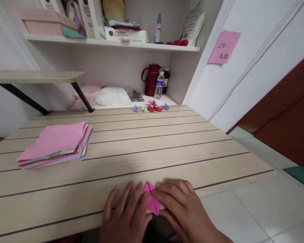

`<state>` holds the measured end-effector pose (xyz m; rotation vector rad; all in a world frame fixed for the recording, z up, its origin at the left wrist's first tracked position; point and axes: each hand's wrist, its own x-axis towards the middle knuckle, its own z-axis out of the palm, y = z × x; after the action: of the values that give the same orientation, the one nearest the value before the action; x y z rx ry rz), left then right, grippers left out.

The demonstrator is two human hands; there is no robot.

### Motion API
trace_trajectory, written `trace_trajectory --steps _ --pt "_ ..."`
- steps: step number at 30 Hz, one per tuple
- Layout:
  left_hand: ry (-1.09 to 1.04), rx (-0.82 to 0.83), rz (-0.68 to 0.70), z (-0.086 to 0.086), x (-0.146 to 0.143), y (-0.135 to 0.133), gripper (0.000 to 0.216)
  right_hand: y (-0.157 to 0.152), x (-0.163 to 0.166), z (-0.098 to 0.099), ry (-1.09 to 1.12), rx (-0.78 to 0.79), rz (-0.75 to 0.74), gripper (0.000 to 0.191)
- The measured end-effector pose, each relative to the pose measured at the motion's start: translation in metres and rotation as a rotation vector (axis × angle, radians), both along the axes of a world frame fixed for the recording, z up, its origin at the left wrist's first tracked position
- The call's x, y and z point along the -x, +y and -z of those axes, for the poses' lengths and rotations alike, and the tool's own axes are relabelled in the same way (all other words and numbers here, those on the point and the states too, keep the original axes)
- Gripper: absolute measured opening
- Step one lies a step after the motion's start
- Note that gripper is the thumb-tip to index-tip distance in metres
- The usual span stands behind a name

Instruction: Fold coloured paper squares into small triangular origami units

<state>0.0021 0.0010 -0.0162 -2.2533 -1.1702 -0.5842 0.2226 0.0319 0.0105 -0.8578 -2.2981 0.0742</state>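
Observation:
A small folded piece of bright pink origami paper (154, 205) lies at the table's front edge, a pointed corner facing away from me and crease lines across it. My left hand (128, 211) rests on the tabletop with fingers spread, the index fingertip pressing the paper's left side. From the right, my right hand (181, 204) grips the paper, fingers close together on top and the thumb low near the table edge. Part of the paper is hidden under the fingers of both hands.
A stack of coloured paper squares (56, 140) lies at the left of the slatted table (131, 152). Several small folded paper pieces (152, 108) sit along the back edge. Behind them stand a red jug (152, 81) and a water bottle (159, 86). A raised wooden shelf (35, 77) is at left.

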Motion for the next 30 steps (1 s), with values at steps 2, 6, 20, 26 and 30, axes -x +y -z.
trace_trajectory --steps 2,6,20,26,30 --pt "0.0 0.0 -0.002 -0.002 -0.001 0.0 0.033 0.0 0.0 -0.001 0.0 0.014 -0.001 0.029" --pt "-0.047 -0.015 0.037 0.001 -0.005 -0.003 0.03 0.0 0.0 -0.002 -0.002 0.077 -0.022 0.03" --pt "-0.296 0.167 0.031 -0.007 -0.004 -0.001 0.028 0.008 0.001 -0.018 0.049 0.417 -0.038 0.013" --pt "-0.316 0.206 0.02 -0.01 -0.005 0.004 0.024 0.02 0.005 -0.018 0.026 0.443 -0.018 0.002" --pt "-0.375 0.158 -0.019 -0.008 -0.01 0.004 0.02 0.018 0.003 -0.011 0.068 0.39 -0.005 0.014"
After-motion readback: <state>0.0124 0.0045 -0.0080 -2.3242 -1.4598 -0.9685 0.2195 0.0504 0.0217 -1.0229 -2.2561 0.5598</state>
